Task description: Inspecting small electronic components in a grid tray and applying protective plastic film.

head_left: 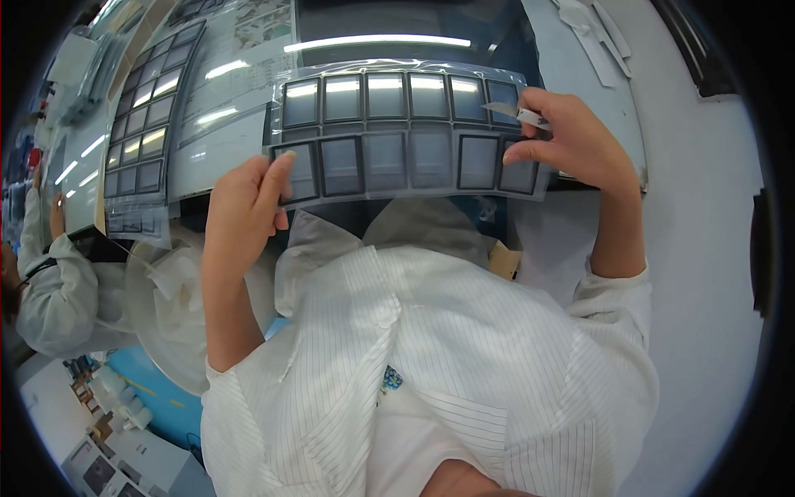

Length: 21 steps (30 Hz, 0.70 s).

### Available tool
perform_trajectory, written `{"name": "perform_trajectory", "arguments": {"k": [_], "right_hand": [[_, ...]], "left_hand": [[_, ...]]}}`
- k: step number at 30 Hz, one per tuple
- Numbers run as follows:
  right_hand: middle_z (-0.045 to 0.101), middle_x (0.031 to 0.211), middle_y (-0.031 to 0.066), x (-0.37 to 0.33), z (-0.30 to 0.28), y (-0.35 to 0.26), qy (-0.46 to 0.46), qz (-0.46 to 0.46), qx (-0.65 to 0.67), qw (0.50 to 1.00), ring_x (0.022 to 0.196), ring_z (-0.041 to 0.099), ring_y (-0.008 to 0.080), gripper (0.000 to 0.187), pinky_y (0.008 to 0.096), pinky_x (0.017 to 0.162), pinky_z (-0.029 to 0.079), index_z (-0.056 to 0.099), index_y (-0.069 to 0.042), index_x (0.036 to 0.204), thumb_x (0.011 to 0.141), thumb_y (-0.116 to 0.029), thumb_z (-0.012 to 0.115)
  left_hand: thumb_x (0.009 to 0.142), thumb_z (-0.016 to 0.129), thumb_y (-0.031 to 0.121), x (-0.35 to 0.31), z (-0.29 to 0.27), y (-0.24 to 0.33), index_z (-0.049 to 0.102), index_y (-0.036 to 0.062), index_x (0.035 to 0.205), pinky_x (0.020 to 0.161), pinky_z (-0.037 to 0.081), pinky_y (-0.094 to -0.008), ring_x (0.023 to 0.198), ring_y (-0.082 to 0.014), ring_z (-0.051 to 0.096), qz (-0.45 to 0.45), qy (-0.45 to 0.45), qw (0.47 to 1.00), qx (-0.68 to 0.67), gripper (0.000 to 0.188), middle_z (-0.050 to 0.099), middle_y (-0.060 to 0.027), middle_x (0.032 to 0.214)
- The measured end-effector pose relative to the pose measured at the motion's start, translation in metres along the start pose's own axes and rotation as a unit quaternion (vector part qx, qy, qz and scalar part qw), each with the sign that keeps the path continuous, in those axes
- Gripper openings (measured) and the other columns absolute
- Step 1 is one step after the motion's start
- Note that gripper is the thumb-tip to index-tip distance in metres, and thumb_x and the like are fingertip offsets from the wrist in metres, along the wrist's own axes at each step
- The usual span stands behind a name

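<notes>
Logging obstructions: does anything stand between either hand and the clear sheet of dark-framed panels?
Nothing visible does: the left hand grips the clear sheet at its left end, and the right hand, holding a pointed tool, reaches its right end.

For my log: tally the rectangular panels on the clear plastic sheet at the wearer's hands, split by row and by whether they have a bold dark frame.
Far-row dark-framed panels: 6
Near-row dark-framed panels: 4
Near-row panels without a bold dark frame: 2
Total: 12
</notes>
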State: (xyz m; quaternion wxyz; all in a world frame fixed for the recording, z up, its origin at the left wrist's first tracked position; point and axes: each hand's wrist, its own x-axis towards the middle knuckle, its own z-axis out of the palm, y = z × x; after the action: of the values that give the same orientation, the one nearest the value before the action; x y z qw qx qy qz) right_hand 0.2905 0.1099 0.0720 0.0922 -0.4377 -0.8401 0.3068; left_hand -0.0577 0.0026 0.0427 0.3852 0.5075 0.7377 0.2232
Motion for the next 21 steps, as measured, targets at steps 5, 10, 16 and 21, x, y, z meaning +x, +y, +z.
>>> {"name": "perform_trajectory", "arguments": {"k": [5,10,16,21], "right_hand": [[0.048,0.065,0.0019,-0.018,0.002,-0.009,0.100,0.069,-0.157,0.980,0.060,0.043,0.0118,0.046,0.0278,0.054,0.036,0.047,-0.006,0.077,0.069,-0.029,0.086],[0.051,0.062,0.0003,-0.055,-0.002,0.017,0.005,0.195,0.040,0.980,0.055,0.044,0.0092,0.034,0.0256,0.052,0.036,0.058,-0.003,0.081,0.074,-0.025,0.083],[0.055,0.060,-0.0007,-0.074,0.023,0.025,-0.057,0.256,0.192,0.946,0.052,0.051,0.0056,0.026,0.0225,0.048,0.036,0.066,-0.003,0.089,0.080,-0.024,0.078],[0.062,0.059,0.0006,-0.071,0.039,0.022,-0.077,0.263,0.235,0.932,0.047,0.046,0.0021,0.025,0.0192,0.044,0.033,0.064,-0.005,0.093,0.087,-0.029,0.070]], "left_hand": [[0.096,0.058,0.040,-0.003,0.004,-0.020,0.060,0.0019,0.073,0.050,0.044,-0.0317,0.045,-0.0194,0.055,0.065,0.139,0.965,0.214,0.044,0.056,-0.0054,0.052],[0.095,0.060,0.042,-0.007,0.006,-0.034,0.064,0.0023,0.077,0.049,0.043,-0.0297,0.045,-0.0167,0.056,-0.034,0.095,0.989,0.109,0.044,0.064,-0.0069,0.058],[0.097,0.059,0.039,0.003,0.025,-0.054,0.066,0.0034,0.080,0.044,0.041,-0.0191,0.048,-0.0088,0.058,-0.037,-0.024,0.939,-0.340,0.040,0.069,-0.0112,0.068],[0.096,0.061,0.032,0.005,0.036,-0.060,0.067,0.0032,0.083,0.041,0.041,-0.0178,0.044,-0.0098,0.057,-0.043,-0.035,0.887,-0.458,0.032,0.069,-0.0122,0.068]]}}
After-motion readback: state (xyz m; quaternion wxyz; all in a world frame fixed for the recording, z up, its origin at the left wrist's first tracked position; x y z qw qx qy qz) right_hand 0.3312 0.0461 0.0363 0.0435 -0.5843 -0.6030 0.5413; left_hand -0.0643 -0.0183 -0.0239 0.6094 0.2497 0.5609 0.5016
